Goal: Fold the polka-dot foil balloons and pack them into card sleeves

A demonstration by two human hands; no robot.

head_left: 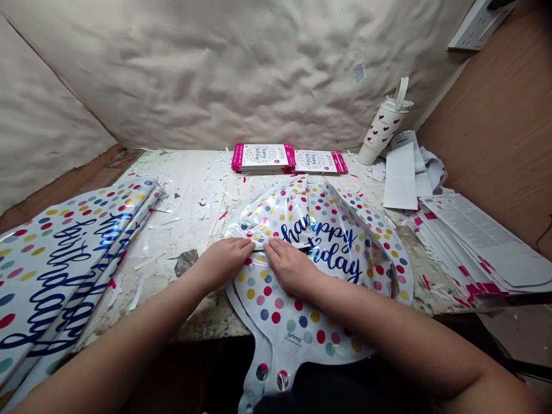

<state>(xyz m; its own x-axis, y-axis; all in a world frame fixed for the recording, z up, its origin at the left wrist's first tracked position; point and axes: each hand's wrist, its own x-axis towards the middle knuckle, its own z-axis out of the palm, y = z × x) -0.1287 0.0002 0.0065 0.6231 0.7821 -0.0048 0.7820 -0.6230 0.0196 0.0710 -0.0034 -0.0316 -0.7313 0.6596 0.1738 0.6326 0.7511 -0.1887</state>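
Fingers on the left hand (223, 264) and right hand (290, 267) lie flat and extended, not clenched, with their tips nearly meeting along a crease in a deflated foil balloon (276, 313). No pinch is visible; both hands bear down from above. The balloon, printed with polka dots and blue "happy birthday" lettering, lies doubled over on itself at the near side of the bench (202, 198), its neck tab (259, 382) hanging past the near edge.

Risks noted: the slick foil could slide beneath the palms, and the doubled section could spring back if pressure lifts. The overhanging neck could catch against the person's body and drag the balloon off the edge. Loose paper scraps (157, 253) could become trapped in the crease.

To the left, a stack of flat printed balloons (56, 276) runs past the near edge and could slip. To the right, fanned printed cards (478, 244) reach the near-right edge. Far off, packaged balloons (263, 158) sit before a padded wall (215, 75), near a heart-patterned tumbler (382, 129). Working room: a scrap-strewn strip of bench left of and behind the balloon.
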